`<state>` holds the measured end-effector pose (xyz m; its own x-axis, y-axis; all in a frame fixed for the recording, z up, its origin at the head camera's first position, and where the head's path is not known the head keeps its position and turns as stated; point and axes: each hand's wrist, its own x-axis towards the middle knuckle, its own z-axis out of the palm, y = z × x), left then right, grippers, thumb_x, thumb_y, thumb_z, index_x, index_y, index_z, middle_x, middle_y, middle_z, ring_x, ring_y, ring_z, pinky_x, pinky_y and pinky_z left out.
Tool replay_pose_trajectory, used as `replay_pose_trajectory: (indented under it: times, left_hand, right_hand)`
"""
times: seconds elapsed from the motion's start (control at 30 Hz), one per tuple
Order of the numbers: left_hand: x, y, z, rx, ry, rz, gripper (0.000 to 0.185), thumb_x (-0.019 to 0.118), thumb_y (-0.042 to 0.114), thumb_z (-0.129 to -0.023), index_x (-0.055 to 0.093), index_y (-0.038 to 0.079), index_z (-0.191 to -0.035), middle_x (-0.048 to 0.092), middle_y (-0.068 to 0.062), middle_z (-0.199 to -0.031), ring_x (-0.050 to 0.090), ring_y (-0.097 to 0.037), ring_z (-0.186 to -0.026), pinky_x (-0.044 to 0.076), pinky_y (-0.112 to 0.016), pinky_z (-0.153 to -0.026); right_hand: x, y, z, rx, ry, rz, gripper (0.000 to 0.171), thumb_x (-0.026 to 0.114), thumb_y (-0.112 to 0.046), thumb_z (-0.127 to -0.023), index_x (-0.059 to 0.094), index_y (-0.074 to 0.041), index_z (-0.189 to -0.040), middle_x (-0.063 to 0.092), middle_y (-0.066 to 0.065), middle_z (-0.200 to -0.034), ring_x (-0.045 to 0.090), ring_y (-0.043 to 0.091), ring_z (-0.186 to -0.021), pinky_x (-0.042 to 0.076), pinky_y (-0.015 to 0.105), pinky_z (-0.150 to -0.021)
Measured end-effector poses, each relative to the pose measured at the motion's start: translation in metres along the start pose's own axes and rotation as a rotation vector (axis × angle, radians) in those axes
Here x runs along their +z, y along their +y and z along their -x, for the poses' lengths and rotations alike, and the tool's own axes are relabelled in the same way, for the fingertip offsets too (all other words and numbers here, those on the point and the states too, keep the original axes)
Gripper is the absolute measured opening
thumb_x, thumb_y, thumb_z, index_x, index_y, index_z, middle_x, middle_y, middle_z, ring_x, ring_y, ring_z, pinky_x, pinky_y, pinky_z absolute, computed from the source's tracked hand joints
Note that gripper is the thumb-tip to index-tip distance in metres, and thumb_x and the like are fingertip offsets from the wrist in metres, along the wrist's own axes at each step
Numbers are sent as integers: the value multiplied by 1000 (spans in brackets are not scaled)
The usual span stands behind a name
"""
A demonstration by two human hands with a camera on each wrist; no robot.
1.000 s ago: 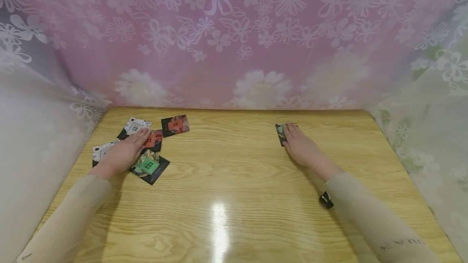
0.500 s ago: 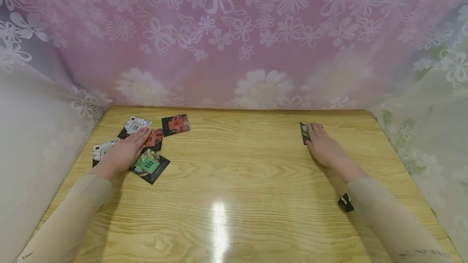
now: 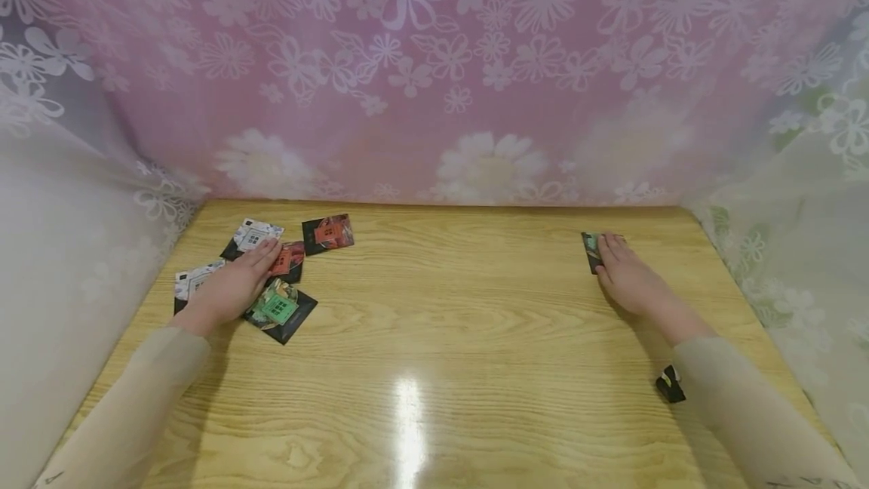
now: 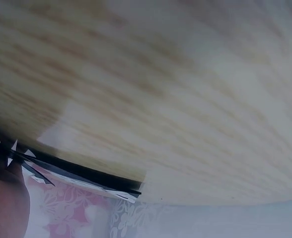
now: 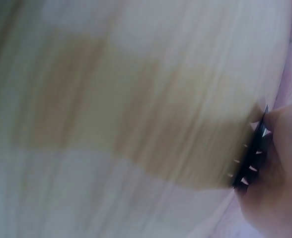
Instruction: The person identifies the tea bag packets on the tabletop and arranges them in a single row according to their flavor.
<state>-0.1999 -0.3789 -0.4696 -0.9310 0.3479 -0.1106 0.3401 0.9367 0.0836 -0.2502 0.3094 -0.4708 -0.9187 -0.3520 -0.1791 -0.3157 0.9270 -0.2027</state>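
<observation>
My left hand [image 3: 234,285] rests palm down with straight fingers over a group of flat sachets at the left of the table. Around it lie a white-and-black sachet [image 3: 256,233], a red-and-black sachet [image 3: 292,259], a green-and-black sachet [image 3: 280,309] and another white-and-black sachet [image 3: 193,279]; the hand partly covers some of them. At the right, my right hand [image 3: 627,278] lies with straight fingers on a green-and-black sachet [image 3: 591,251], hiding much of it. In the right wrist view, the dark edge of that sachet [image 5: 250,158] shows beneath the hand.
Slightly apart from the left group lies a second red-and-black sachet [image 3: 328,233]. A small black object [image 3: 670,384] sits beside the right sleeve. Floral curtains [image 3: 434,96] enclose the wooden table [image 3: 434,308] at the back and both sides.
My right hand has slid to the right across the table, and the green-and-black sachet under it has moved along. The small black object shifted with the arm. My left hand stays put.
</observation>
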Motion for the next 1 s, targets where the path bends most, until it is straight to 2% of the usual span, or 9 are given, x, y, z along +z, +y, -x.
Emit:
replay_pose_trajectory:
  times: [0.23, 0.47, 0.7, 1.0]
  left_hand:
    - [0, 1, -1, -9, -8, 6, 60, 42, 17, -116, 21, -1, -169, 20, -24, -175, 23, -48, -161, 28, -65, -130]
    - [0, 1, -1, -23, -29, 9, 60, 41, 17, -116, 19, 0, -169, 18, -24, -176, 21, -48, -161, 26, -64, -131]
    - [-2, 2, 1, -7, -5, 20, 58, 40, 16, -116, 22, -3, -168, 21, -26, -174, 23, -50, -160, 26, -64, -130]
    - [-2, 3, 1, -7, -1, 37, 58, 39, 18, -116, 22, -2, -168, 20, -26, -175, 23, -49, -160, 26, -64, -130]
  right_hand:
    - [-1, 19, 5, -34, 18, 4, 66, 36, -20, -116, 10, 22, -160, 6, 47, -166, 10, 63, -156, 16, 71, -130]
    - [-6, 30, 12, -11, 0, -20, 67, 36, -20, -116, 9, 21, -161, 6, 46, -167, 8, 62, -157, 15, 71, -130]
    - [-9, 42, 16, -6, 12, -11, 66, 39, -19, -115, 12, 20, -162, 10, 46, -167, 11, 62, -156, 18, 73, -128]
    - [-8, 45, 20, 3, 23, -2, 66, 37, -21, -116, 13, 17, -163, 12, 44, -167, 12, 61, -157, 19, 72, -129]
